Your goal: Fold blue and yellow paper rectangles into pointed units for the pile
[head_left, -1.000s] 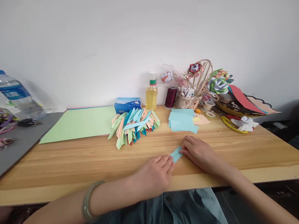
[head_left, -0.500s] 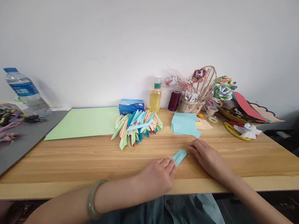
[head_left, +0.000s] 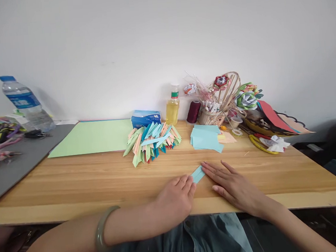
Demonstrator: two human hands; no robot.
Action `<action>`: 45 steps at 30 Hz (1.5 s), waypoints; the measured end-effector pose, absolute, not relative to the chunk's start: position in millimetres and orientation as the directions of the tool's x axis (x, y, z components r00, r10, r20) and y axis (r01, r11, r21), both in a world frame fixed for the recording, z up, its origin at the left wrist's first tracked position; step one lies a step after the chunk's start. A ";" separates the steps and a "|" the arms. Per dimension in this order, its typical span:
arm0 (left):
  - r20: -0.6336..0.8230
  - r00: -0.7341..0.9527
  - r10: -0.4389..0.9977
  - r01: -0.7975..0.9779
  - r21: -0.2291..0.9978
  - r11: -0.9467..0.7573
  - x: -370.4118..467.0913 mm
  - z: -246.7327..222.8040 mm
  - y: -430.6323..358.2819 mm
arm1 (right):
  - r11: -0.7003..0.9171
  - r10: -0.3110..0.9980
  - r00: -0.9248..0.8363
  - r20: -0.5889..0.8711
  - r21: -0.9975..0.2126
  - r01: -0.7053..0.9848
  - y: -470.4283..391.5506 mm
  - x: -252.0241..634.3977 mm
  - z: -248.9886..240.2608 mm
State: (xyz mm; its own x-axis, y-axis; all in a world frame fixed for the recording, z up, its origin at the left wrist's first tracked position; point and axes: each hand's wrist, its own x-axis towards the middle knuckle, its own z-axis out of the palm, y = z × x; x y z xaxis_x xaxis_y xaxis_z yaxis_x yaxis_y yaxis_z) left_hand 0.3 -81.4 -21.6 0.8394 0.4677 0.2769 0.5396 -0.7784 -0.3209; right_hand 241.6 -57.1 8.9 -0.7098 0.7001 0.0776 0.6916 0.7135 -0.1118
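A small folded strip of light blue paper (head_left: 197,174) lies flat on the wooden table, slanting up to the right. My left hand (head_left: 178,195) rests on its lower left end, fingers together and pressing it down from above. My right hand (head_left: 232,183) lies with fingers stretched and spread, its fingertips touching the strip's upper right end. Beyond the hands, light blue paper sheets (head_left: 206,138) lie in a loose stack. A heap of folded paper pieces (head_left: 153,143) in green, blue, peach and red sits behind my left hand.
Along the wall stand a blue tissue pack (head_left: 145,118), a bottle of yellow liquid (head_left: 172,109), a dark red thread spool (head_left: 193,112) and a basket with paper flowers (head_left: 211,116). Large green paper (head_left: 95,138) and a water bottle (head_left: 26,103) are at left. Yellow-handled scissors (head_left: 260,145) lie right.
My right hand has opened from a closed curl, its fingers now spread and touching the strip's far end. My left hand stays on the strip. The view has shifted slightly.
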 end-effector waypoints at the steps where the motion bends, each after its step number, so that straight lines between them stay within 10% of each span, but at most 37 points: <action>1: 0.274 0.840 0.469 0.539 -0.317 -0.780 0.1 -21.7 -80.7 | 0.713 0.701 -0.709 0.077 -0.105 0.693 -55.4 243.9 8.6; 20: 0.301 0.760 0.576 0.622 -0.080 -0.779 -28.2 -4.1 -51.9 | 0.752 0.649 -0.721 0.244 -0.056 0.657 -69.4 227.7 11.0; 37: 0.451 0.791 0.413 0.537 -0.187 -0.823 -5.0 -6.6 -29.3 | 0.761 0.536 -0.781 0.319 0.218 0.611 -58.5 206.1 12.3; 45: 0.337 0.578 0.744 0.700 0.265 -0.663 0.1 4.3 -30.2 | 0.590 0.733 -0.565 0.377 0.060 0.805 -55.7 192.9 6.7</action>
